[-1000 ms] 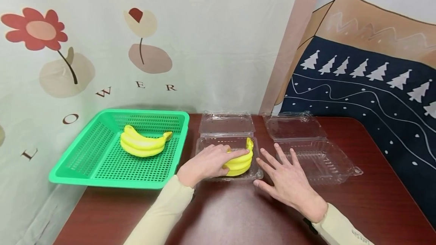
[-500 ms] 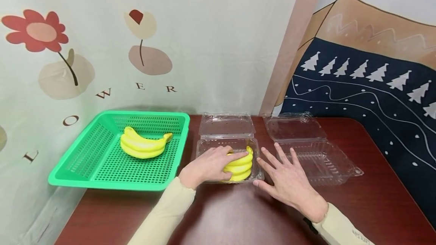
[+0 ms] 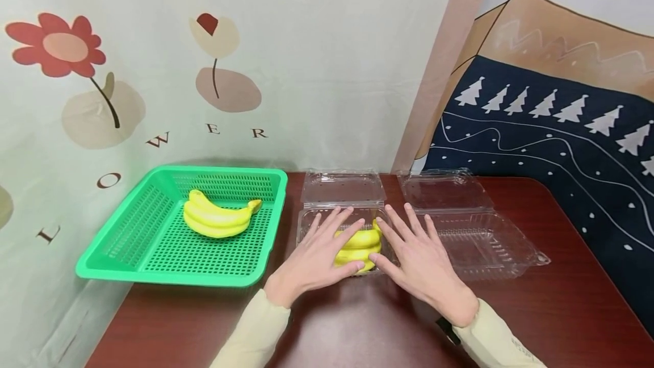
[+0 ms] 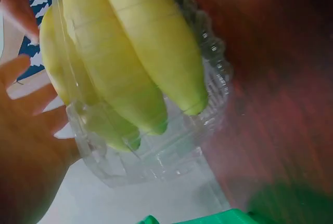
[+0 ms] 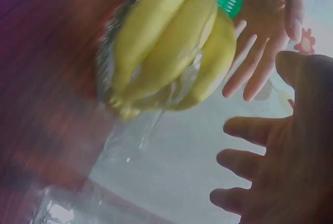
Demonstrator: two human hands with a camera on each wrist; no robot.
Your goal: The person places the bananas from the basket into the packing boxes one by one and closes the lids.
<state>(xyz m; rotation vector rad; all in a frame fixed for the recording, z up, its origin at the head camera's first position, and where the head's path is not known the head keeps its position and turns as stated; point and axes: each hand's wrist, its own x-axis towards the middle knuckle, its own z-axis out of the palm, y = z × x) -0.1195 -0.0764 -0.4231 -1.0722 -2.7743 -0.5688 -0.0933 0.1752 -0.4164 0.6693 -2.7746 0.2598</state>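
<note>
A bunch of yellow bananas (image 3: 356,247) lies in the base of the left clear plastic clamshell box (image 3: 343,189), whose lid is folded back toward the wall. Over the left side of that box my left hand (image 3: 318,254) is spread with straight fingers, holding nothing. My right hand (image 3: 420,259) hovers at the box's right side, fingers spread and straight. In the left wrist view the bananas (image 4: 119,42) show through the clear wall, apart from the fingers. The right wrist view has the same bananas (image 5: 166,42) with both hands beside them. Parts of the box are hidden under the hands.
On the left stands a green perforated basket (image 3: 117,266) with another bunch of bananas (image 3: 217,217) inside. A second clear clamshell box (image 3: 485,243) lies opened on the right. Behind the dark red table (image 3: 357,328) hang printed cloths (image 3: 327,72).
My left hand has let go of the bananas and spread its fingers above the box's left side. The bananas have settled lower in the box. My right hand has shifted slightly left.
</note>
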